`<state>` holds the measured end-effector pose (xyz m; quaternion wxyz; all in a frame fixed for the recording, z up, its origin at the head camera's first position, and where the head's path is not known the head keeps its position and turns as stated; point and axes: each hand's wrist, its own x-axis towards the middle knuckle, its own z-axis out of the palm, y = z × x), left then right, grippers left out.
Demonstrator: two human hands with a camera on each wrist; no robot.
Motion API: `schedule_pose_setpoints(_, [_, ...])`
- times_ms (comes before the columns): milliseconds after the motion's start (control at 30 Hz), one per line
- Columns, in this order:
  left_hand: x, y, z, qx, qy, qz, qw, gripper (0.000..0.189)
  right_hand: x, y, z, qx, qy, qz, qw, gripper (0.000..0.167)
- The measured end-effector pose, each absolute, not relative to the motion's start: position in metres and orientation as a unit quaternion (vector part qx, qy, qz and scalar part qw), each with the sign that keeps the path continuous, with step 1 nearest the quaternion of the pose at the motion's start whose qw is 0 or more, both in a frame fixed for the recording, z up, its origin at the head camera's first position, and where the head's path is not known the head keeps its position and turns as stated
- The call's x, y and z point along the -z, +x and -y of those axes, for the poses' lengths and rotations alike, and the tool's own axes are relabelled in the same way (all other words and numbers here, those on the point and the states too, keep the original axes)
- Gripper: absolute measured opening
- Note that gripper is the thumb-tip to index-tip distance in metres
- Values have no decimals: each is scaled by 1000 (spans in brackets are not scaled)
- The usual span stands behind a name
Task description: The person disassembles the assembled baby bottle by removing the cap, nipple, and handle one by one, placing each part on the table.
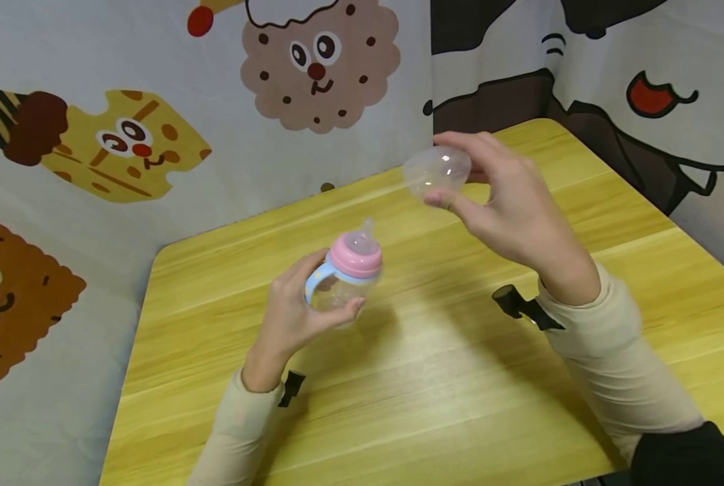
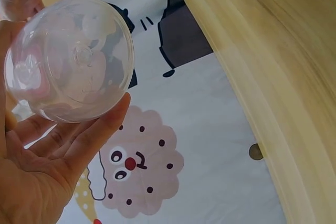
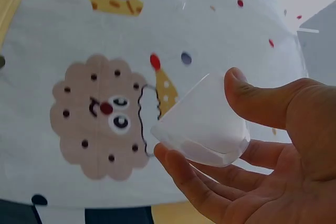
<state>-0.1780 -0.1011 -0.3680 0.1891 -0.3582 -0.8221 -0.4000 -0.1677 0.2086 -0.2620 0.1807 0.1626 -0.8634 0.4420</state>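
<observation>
A clear baby bottle (image 1: pixel 340 287) with a pink collar, a see-through teat and pale blue handles is in my left hand (image 1: pixel 289 307), held above the table and leaning a little. In the left wrist view the round base of the bottle (image 2: pixel 79 61) faces the camera, with fingers wrapped beneath it. My right hand (image 1: pixel 510 196) pinches a clear dome-shaped cap (image 1: pixel 434 172) between thumb and fingers, up and to the right of the teat. Seen from the right wrist, the cap (image 3: pixel 207 121) is tilted and apart from the bottle.
Under both hands lies a wood-grain table (image 1: pixel 398 405) with rounded corners. Behind it and along the left hangs a white cloth (image 1: pixel 216 61) printed with cartoon biscuits and a cow. A small dark camera is strapped at each wrist.
</observation>
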Motion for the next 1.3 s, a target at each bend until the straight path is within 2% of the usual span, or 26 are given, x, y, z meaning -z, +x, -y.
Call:
schedule_pose_setpoints(267, [366,-178,103,402,-350,825,190,67,266,-187,-227,-419,121,878,198,67])
schedule_pose_setpoints(533, [365,-179,105,398,-352,824,197,67,298,-229,-255,-425,73,880,197,67])
schedule_pose_setpoints(667, [362,-180,106,395,-355,823,201,67,313,-245,-269,-418,44,888,187,65])
schedule_pose_setpoints(933, [359,-178,108,392,-351,825,205,69,354,-273,-288,-375,51,910,170,60])
schedule_pose_setpoints(1133, [360,-179,111,384,-343,834,197,69,395,-290,-304,-359,23,925,121,58])
schedule_pose_setpoints(1300, [360,-178,111,383,-346,833,198,70,414,-296,-309,-379,24,920,94,56])
